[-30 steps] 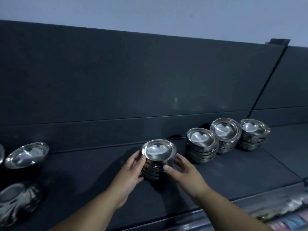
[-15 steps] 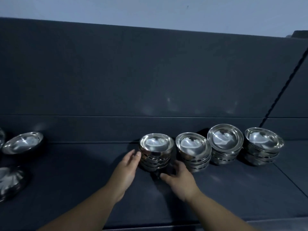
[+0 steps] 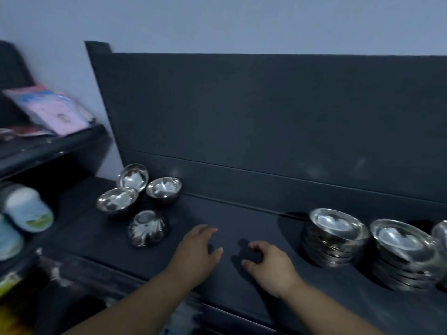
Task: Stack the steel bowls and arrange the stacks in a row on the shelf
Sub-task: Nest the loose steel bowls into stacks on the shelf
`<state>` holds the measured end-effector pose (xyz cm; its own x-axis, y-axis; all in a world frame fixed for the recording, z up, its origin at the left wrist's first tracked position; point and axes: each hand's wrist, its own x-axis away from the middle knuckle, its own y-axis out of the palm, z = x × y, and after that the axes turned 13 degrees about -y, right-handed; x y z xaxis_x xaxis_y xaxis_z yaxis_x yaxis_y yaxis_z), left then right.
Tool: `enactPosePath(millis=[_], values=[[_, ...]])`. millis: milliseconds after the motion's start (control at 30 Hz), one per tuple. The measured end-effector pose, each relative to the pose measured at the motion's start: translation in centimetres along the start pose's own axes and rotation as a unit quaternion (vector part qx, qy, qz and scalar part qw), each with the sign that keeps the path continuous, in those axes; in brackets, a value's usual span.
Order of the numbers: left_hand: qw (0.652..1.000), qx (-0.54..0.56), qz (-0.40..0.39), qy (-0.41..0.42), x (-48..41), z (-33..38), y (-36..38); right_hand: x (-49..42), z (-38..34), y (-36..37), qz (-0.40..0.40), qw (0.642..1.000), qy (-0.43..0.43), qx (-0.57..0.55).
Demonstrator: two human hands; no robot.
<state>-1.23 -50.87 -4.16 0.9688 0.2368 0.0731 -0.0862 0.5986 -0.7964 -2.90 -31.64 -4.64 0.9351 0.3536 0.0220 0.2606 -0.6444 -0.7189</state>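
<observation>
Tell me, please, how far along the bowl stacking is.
Done: the first stack and second stack stand side by side at the right of the shelf, with a third stack cut off by the frame edge. In hand: nothing; the left hand and right hand hover empty. Left: four loose bowls at far left, including one overturned bowl, to stack and add to the row.
</observation>
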Motion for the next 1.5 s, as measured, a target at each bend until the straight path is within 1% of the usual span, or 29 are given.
enactPosePath(millis=[67,200,367,500,600,733,833,1033,1100,1200,1267,1400,1467,1500], values=[[0.999,-0.014,0.035,0.001,-0.9,-2.8,-3.1,-2.0,-2.6,1.7,-0.010,1.000,-0.017,0.003],[0.995,0.013,0.100,-0.020,-3.2,-8.7,-9.4,-6.0,-7.8,5.5,-0.009,0.999,-0.039,0.019],[0.990,0.003,0.125,-0.066,-6.6,-18.0,-15.8,-11.3,-14.8,10.9,-0.005,0.997,-0.057,0.042],[0.991,-0.006,0.099,-0.092,-9.2,-22.6,-18.0,-14.4,-18.1,14.5,0.005,0.996,-0.073,0.049],[0.993,-0.019,0.072,-0.089,-11.1,-24.4,-18.3,-15.8,-18.7,16.1,-0.009,0.995,-0.072,0.067],[0.996,-0.047,0.035,-0.065,-13.0,-24.9,-17.9,-17.2,-17.9,17.0,-0.053,0.994,-0.039,0.083],[0.998,-0.039,0.023,-0.043,-13.8,-25.2,-17.2,-17.7,-17.3,17.2,-0.081,0.993,-0.019,0.081],[0.998,-0.050,0.018,-0.018,-14.3,-25.0,-16.0,-18.3,-16.9,16.3,-0.081,0.991,-0.045,0.095],[0.998,-0.054,0.010,-0.003,-14.0,-24.6,-15.6,-18.6,-17.0,14.8,-0.072,0.996,-0.019,0.043],[0.998,-0.060,-0.005,0.004,-13.2,-24.0,-15.3,-19.3,-17.2,11.6,-0.081,0.993,0.034,-0.077],[0.998,-0.067,-0.018,0.003,-12.6,-23.4,-15.3,-19.6,-17.5,9.5,-0.094,0.985,0.040,-0.141],[0.995,-0.081,-0.064,-0.011,-11.6,-22.0,-16.1,-20.0,-19.6,7.4,-0.113,0.966,0.064,-0.224],[0.995,-0.064,-0.068,-0.026,-11.4,-21.0,-16.6,-20.4,-20.7,7.3,-0.129,0.952,0.083,-0.264],[0.997,-0.043,-0.057,-0.037,-11.6,-20.4,-17.0,-20.6,-21.0,7.4,-0.144,0.946,0.089,-0.275]])
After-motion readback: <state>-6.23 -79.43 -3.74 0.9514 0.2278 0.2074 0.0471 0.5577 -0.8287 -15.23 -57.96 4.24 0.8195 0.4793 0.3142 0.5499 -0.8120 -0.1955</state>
